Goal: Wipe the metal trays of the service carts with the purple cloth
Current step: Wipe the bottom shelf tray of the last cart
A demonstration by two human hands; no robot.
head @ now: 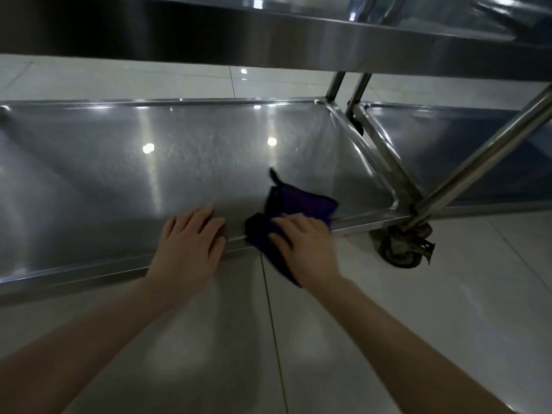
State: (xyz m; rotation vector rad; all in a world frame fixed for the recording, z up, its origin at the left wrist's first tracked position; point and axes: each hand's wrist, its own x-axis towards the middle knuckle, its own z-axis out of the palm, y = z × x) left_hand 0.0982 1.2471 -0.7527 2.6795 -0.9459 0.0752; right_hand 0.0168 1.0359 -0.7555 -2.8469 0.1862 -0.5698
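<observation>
Below, gleaming steel tray (134,174), pale floor tiles (448,294)

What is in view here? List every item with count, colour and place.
lower tray: one, silver, centre, under both hands
upper tray: one, silver, across the top
neighbouring tray: one, silver, far right, on a second cart
purple cloth: one, purple, draped over the lower tray's near rim at right
cart posts: three showing, silver, right of the lower tray
caster wheel: one, dark, under the lower tray's near right corner
floor: white tiles, below and behind the carts
left hand: one, flat on the lower tray's near rim
right hand: one, pressing the purple cloth
</observation>
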